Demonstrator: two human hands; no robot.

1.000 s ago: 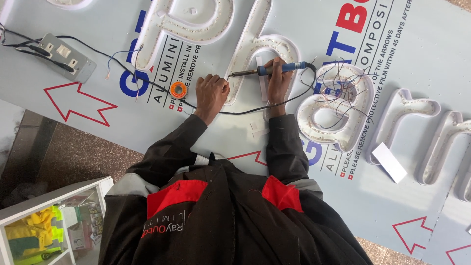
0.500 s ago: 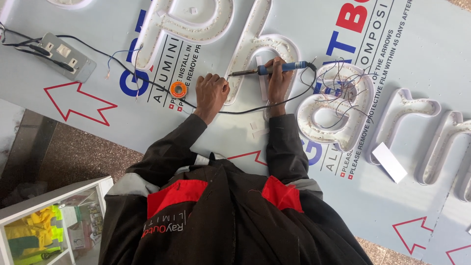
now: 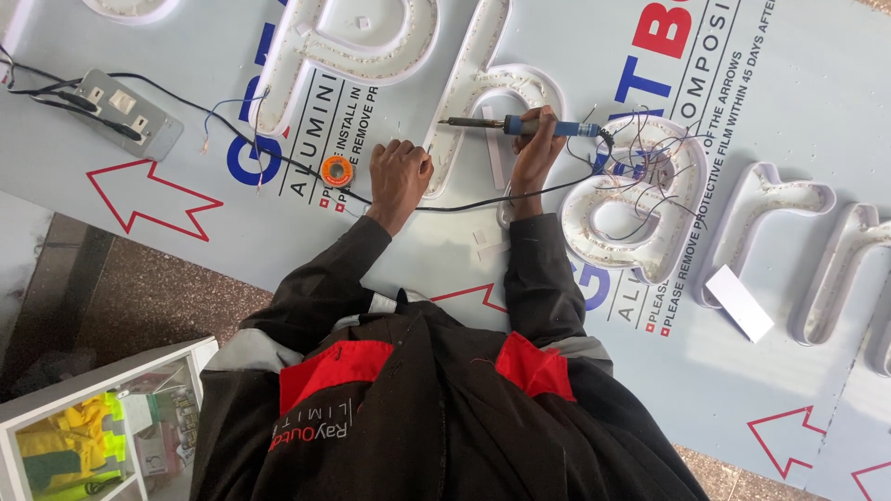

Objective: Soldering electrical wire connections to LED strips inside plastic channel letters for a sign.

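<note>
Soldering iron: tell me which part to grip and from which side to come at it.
Grip the soldering iron by its blue handle, as the right hand does now, coming from the near side. It lies roughly level across the white channel letter, bare metal tip pointing left and cord leaving the right end, so the handle is probably the only safe hold.

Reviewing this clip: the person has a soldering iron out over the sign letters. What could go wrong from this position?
1. The soldering iron in the right hand has its bare tip pointing toward the left hand, which rests close by on the panel; a slip could burn it.
2. The iron's black cord runs under both wrists, so an arm movement might snag it and jerk the iron.
3. Loose thin wires lie tangled over the round letter beside the handle; they might catch.
</note>
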